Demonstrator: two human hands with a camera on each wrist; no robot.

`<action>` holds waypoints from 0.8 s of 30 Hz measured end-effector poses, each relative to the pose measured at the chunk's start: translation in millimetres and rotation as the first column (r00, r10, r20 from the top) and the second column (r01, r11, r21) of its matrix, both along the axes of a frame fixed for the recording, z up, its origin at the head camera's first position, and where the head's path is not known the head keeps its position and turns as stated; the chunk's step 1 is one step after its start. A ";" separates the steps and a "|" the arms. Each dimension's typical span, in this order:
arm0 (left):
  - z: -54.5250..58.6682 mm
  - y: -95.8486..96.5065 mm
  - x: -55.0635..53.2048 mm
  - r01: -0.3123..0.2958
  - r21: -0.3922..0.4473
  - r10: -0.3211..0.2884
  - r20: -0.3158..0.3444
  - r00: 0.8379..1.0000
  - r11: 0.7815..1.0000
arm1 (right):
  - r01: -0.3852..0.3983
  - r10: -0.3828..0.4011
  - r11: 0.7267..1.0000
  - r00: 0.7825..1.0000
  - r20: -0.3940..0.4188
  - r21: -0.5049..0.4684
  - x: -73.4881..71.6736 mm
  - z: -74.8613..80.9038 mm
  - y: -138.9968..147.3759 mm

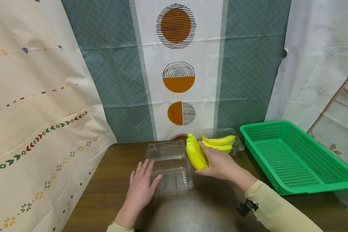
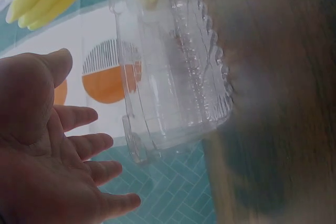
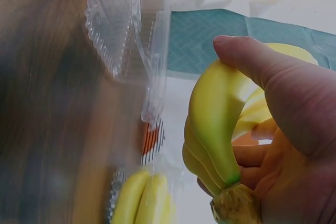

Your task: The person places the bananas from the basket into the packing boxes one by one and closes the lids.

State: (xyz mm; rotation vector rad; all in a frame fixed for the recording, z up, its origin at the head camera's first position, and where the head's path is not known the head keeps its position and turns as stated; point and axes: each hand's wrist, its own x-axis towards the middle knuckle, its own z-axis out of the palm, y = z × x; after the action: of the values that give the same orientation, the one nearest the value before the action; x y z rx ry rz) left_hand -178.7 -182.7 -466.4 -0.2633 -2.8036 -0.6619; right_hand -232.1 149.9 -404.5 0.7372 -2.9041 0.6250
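Observation:
My right hand (image 1: 220, 162) grips a bunch of yellow bananas (image 1: 196, 153), held up right of an open clear plastic clamshell box (image 1: 174, 175). In the right wrist view the thumb lies over the curved bananas (image 3: 210, 114) and the fingers reach round behind, with the brown stem end (image 3: 236, 203) near the palm. My left hand (image 1: 140, 182) is spread at the left edge of the box, fingers extended and holding nothing. In the left wrist view its fingers (image 2: 89, 145) point toward the clear box wall (image 2: 163, 77).
Behind the right hand, a second clear box (image 1: 238, 145) contains more bananas (image 1: 220, 140). A green plastic basket (image 1: 295, 164) stands at the right. Patterned cloth (image 1: 116, 64) hangs along the back edge of the brown wooden table (image 1: 104, 187).

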 end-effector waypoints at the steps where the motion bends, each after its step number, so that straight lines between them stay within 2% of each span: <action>1: -0.3 -0.9 0.6 -0.002 0.002 0.002 0.004 1.000 1.000 | -0.006 0.006 1.000 1.000 0.005 0.000 -0.1 0.1 -2.6; 15: -1.3 -10.6 2.6 -0.027 0.025 0.026 0.043 0.999 0.999 | -0.084 0.085 0.996 0.996 0.041 -0.026 -8.4 0.3 -36.2; 24: -3.9 -15.2 1.4 -0.046 0.000 0.046 0.043 0.998 0.999 | -0.084 0.083 0.996 0.992 0.095 0.002 -6.6 -1.2 -54.8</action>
State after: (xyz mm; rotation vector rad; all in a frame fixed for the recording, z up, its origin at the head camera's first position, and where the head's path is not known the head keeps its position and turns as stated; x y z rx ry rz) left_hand -177.3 -197.9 -470.2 -0.1860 -2.8406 -0.6665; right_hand -238.7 95.1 -405.7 0.8567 -2.9749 0.6784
